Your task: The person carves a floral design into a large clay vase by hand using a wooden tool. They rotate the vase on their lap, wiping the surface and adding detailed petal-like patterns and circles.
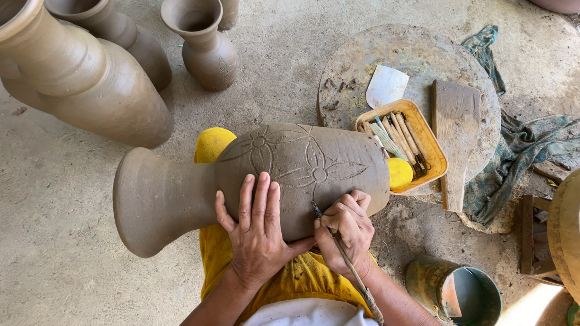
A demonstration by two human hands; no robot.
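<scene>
Sideways across the person's lap lies a large unfired clay vase, its flared mouth pointing to 9 o'clock and its base to 3 o'clock, resting on yellow cloth. Flower patterns are incised into its upper side. The left hand lies flat on the belly of the vase near the neck, fingers spread and pointing to 12 o'clock. Just beside it, at its 3 o'clock, the right hand has its fingers pressed together, pinching a thin carving stick; the tip of the stick touches the clay below the nearer flower, and its tail runs off toward 5 o'clock over the wrist.

At 1 o'clock from the vase sits a round wooden board on the floor, carrying an orange tray of wooden modelling tools, a pale scraper and a flat wooden paddle. A yellow ball-like thing rests at the tray's near corner, just beside the vase base. A blue-green rag lies at 3 o'clock. A mud-stained bucket stands at 5 o'clock. Three more raw clay vases stand at 10 to 11 o'clock, well apart from the hands.
</scene>
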